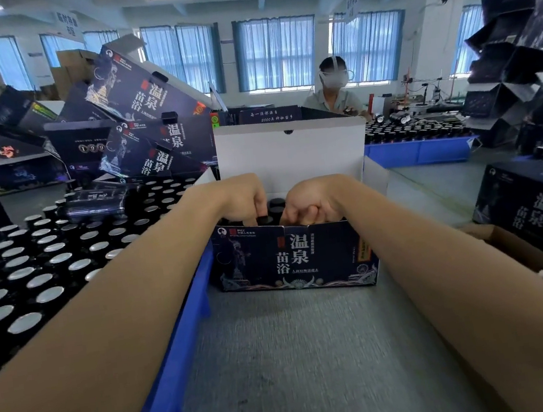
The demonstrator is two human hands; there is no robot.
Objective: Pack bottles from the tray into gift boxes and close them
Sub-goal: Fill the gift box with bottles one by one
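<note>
An open dark gift box [294, 258] with white Chinese lettering stands on the grey table in front of me, its white lid flap [291, 154] raised behind. Black-capped bottles [277, 205] show inside it between my hands. My left hand [245, 202] reaches into the box with fingers curled down around a bottle top. My right hand [311, 205] is inside too, fingers curled; what it grips is hidden. To the left, a blue tray [188, 320] holds several dark bottles with silver caps [20, 273].
Closed and empty gift boxes [134, 120] are piled behind the tray. More boxes stack at the right [540, 215], beside a brown carton [539, 260]. A person in a mask [334, 90] sits across the table behind another blue tray of bottles [421, 148].
</note>
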